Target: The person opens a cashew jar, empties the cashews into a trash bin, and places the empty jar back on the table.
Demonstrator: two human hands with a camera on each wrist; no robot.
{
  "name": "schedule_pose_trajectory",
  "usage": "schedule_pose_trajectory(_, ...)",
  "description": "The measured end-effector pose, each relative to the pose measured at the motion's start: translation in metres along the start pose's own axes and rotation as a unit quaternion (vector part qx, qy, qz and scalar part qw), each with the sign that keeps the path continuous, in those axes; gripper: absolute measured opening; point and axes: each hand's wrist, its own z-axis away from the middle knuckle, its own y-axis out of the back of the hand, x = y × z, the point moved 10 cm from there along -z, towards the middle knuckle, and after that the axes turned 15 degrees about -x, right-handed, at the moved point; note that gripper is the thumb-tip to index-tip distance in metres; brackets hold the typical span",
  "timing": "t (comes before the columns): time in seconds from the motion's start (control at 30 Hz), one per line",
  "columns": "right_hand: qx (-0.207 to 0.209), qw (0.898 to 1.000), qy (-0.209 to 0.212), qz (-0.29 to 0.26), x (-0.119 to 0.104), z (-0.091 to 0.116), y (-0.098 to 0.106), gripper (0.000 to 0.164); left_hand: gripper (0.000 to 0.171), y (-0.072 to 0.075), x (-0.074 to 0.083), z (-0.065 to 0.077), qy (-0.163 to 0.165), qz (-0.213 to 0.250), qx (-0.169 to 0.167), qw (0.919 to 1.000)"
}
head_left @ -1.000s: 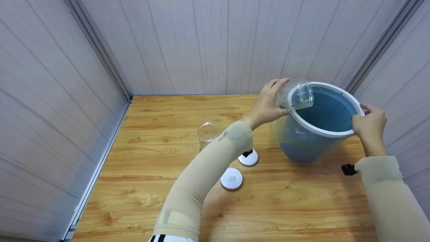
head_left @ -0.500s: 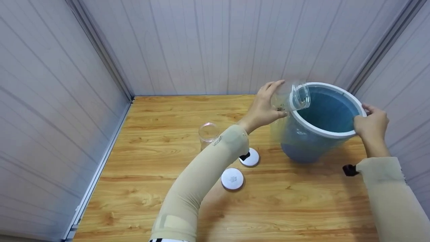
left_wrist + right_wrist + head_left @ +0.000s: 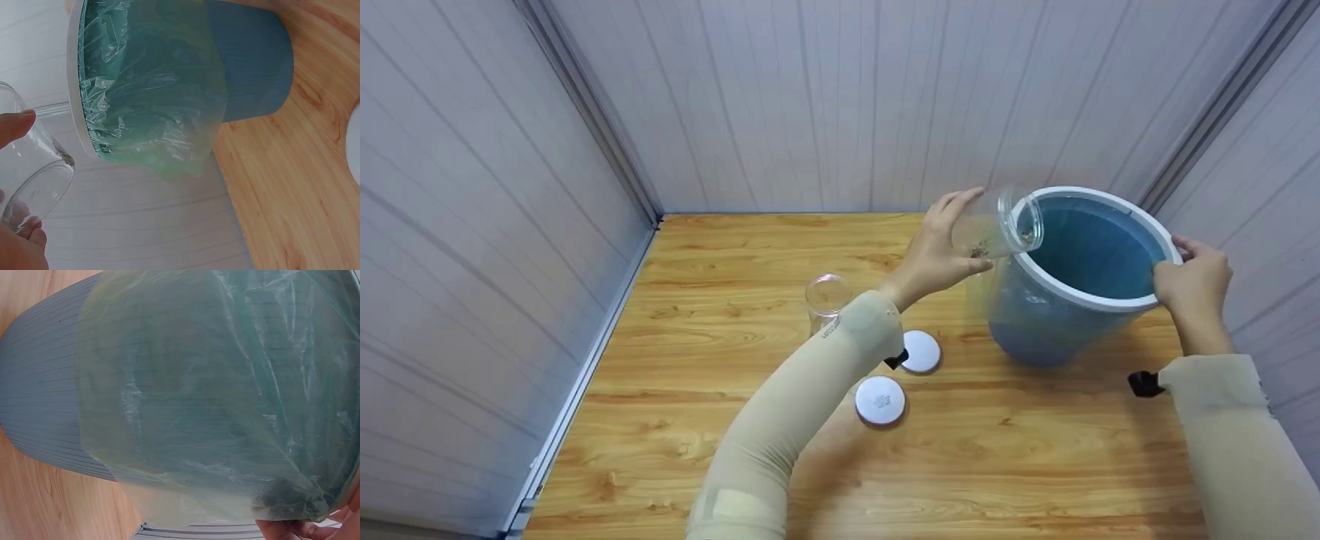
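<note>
A clear jar lies tilted in the grip of my left hand, its mouth towards the rim of a trash can. Small dark bits show inside, along its lower side. In the left wrist view the fingers and thumb wrap the jar. The blue trash can has a white rim and a thin greenish bag folded over it. My right hand grips the rim on the right side. In the right wrist view its fingers are partly hidden by the bag.
A second clear jar stands on the wooden table, partly behind the left forearm. Two white lids lie flat near that arm. Panelled walls enclose the table at the back and sides.
My left hand has drawn the jar slightly left and down, and the jar's mouth has come back towards the can's rim. My right hand keeps its grip there.
</note>
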Motion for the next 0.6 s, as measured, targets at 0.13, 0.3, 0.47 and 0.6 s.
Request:
schedule_pose_trajectory(0.13,0.0,1.0,0.001,0.0,0.0,0.001,0.0,0.075,0.099,0.001,-0.003,0.006,-0.004,0.004,0.007,1.0)
schedule_pose_trajectory(0.3,0.002,1.0,0.0,0.002,-0.001,0.0,0.0,0.075,0.099,0.005,-0.008,0.011,-0.007,0.003,0.012,0.9999)
schedule_pose_trajectory(0.47,0.001,1.0,0.004,-0.001,-0.003,0.0,-0.001,0.075,0.099,0.009,-0.017,0.017,-0.004,0.019,0.02,0.9996)
schedule_pose_trajectory(0.6,-0.003,1.0,0.006,-0.003,-0.003,0.0,-0.002,0.074,0.099,0.012,-0.024,0.022,0.005,0.026,0.027,0.9993)
